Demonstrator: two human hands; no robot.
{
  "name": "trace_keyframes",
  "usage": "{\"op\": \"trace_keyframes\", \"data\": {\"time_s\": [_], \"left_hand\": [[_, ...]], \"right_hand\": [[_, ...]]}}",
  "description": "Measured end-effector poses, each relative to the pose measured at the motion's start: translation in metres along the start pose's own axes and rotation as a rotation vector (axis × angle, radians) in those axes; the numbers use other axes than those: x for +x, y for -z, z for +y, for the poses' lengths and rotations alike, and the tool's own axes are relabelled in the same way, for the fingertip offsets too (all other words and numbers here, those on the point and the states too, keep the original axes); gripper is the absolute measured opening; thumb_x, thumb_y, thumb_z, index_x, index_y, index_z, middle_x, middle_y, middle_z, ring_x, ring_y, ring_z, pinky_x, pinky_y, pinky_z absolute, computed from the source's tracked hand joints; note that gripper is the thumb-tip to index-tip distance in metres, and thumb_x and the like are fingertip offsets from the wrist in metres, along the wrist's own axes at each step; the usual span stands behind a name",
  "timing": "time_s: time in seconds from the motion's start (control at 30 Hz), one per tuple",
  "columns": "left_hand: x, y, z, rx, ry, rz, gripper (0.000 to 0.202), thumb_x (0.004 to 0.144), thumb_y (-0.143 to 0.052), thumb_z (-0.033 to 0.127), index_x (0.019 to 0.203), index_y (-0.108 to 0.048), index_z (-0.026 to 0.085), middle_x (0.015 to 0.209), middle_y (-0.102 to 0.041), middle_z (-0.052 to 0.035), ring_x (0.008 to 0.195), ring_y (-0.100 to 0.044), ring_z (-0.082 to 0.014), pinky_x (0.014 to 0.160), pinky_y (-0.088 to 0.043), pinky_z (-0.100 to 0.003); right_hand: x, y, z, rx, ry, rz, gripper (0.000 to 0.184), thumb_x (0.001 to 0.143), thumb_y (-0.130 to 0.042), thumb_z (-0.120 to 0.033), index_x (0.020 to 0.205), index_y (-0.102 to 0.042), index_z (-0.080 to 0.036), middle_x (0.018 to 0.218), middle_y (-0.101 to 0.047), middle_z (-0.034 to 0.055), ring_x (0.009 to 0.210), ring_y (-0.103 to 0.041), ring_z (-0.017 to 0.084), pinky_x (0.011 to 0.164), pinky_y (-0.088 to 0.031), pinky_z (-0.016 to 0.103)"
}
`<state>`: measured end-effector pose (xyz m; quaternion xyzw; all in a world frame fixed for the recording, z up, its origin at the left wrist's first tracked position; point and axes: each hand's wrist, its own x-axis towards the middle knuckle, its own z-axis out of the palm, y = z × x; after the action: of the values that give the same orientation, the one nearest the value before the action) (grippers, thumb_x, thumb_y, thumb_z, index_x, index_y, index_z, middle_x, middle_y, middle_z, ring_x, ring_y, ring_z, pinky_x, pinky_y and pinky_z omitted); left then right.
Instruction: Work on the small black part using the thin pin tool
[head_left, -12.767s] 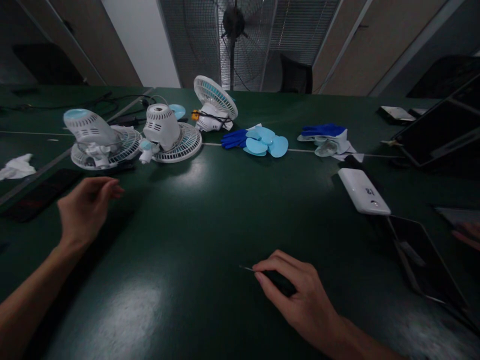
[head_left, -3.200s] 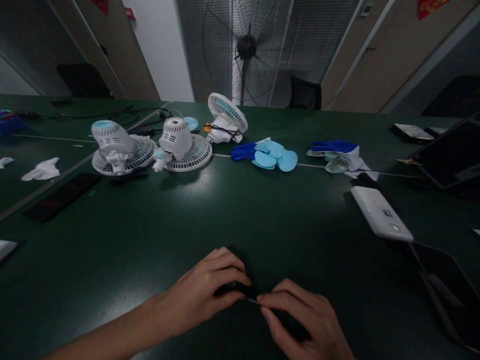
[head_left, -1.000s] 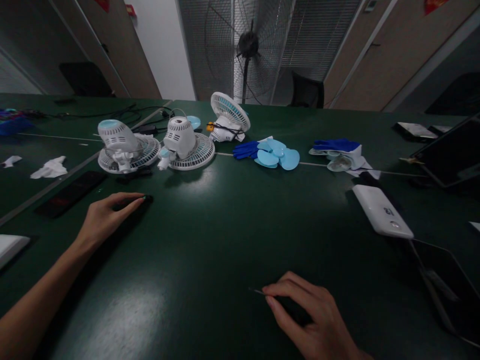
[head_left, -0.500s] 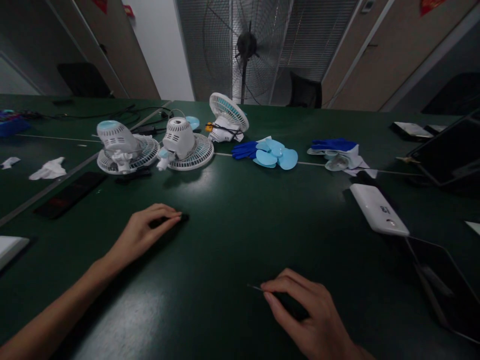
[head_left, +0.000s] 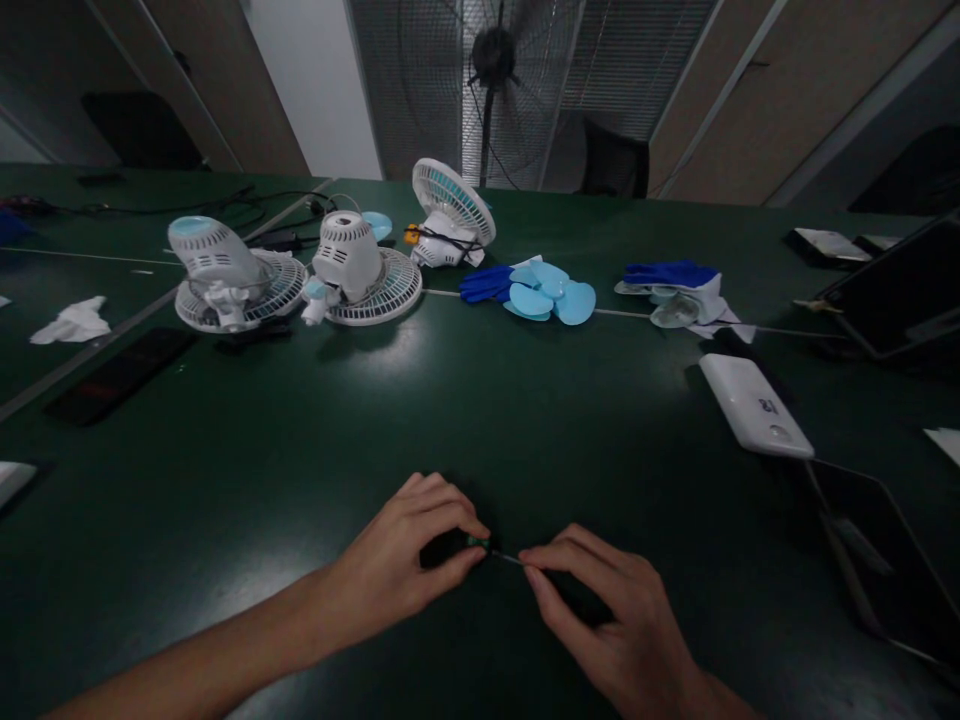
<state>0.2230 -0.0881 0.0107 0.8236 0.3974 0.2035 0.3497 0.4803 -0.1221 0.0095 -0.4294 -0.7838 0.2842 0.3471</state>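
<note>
My left hand is closed in a pinch on a small dark object with a greenish end, low on the green table. My right hand is curled over a dark tool handle. A thin metal shaft sticks out leftward from its fingers. The shaft's tip meets the small dark object between the two hands. The handle itself is mostly hidden under my right fingers.
Three small white desk fans lie at the back left, with light blue fan blades and blue gloves beside them. A white power bank and a tablet sit right; a black phone lies left.
My left hand has slid from the left side of the table to the middle with the small dark object, up to the shaft's tip. My right hand has stayed put.
</note>
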Motion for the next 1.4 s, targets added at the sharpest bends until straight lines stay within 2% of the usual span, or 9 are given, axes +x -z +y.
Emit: {"op": "trace_keyframes", "data": {"time_s": [0.4,0.57,0.8,1.0,1.2,1.4], "left_hand": [[0.0027,-0.0006,0.0014,0.003,-0.067,-0.028,0.016,0.098,-0.062,0.028,0.113,-0.067,0.028,0.108,-0.071,-0.0026,0.101,-0.062,-0.0187,0.089,-0.037,-0.036],[0.0028,0.0008,0.0040,-0.004,-0.067,-0.051,0.016,0.099,-0.061,0.030,0.114,-0.068,0.028,0.108,-0.071,-0.0026,0.101,-0.062,-0.0188,0.090,-0.036,-0.037],[0.0030,0.0003,0.0027,-0.007,-0.084,-0.063,0.021,0.095,-0.065,0.022,0.115,-0.067,0.027,0.107,-0.071,-0.0021,0.102,-0.061,-0.0187,0.089,-0.037,-0.036],[0.0014,-0.0004,0.0021,0.038,-0.116,-0.045,0.019,0.100,-0.062,0.028,0.118,-0.067,0.027,0.108,-0.071,-0.0035,0.101,-0.062,-0.0186,0.088,-0.040,-0.035],[-0.0001,-0.0020,-0.0013,0.058,-0.199,0.000,0.022,0.102,-0.059,0.027,0.122,-0.067,0.026,0.108,-0.074,-0.0034,0.100,-0.065,-0.0174,0.088,-0.043,-0.034],[0.0005,-0.0036,-0.0045,-0.032,-0.118,0.011,0.019,0.096,-0.067,0.024,0.114,-0.069,0.025,0.105,-0.072,-0.0029,0.099,-0.065,-0.0172,0.092,-0.044,-0.034]], "right_hand": [[-0.0002,-0.0019,0.0001,-0.065,0.012,-0.044,0.017,0.097,-0.059,-0.015,0.098,-0.075,-0.022,0.081,-0.072,0.0008,0.065,-0.071,0.013,0.062,-0.054,0.023],[-0.0011,-0.0035,0.0020,-0.067,0.019,-0.070,0.018,0.097,-0.059,-0.013,0.103,-0.074,-0.023,0.084,-0.072,0.0012,0.069,-0.072,0.014,0.064,-0.054,0.024],[0.0026,-0.0020,-0.0033,-0.001,0.088,-0.070,0.018,0.099,-0.064,-0.015,0.112,-0.073,-0.024,0.091,-0.074,0.0008,0.076,-0.074,0.013,0.068,-0.054,0.023],[0.0019,0.0010,-0.0028,0.074,0.005,-0.029,0.021,0.095,-0.063,-0.009,0.106,-0.074,-0.023,0.088,-0.073,0.0001,0.075,-0.072,0.012,0.069,-0.054,0.023],[0.0004,0.0000,-0.0018,0.058,-0.031,-0.007,0.018,0.094,-0.063,-0.010,0.099,-0.074,-0.023,0.081,-0.070,-0.0013,0.068,-0.069,0.012,0.064,-0.051,0.024],[0.0006,-0.0027,-0.0014,-0.014,-0.013,0.013,0.018,0.091,-0.062,-0.008,0.094,-0.074,-0.022,0.076,-0.068,-0.0012,0.063,-0.067,0.012,0.059,-0.048,0.024]]}}
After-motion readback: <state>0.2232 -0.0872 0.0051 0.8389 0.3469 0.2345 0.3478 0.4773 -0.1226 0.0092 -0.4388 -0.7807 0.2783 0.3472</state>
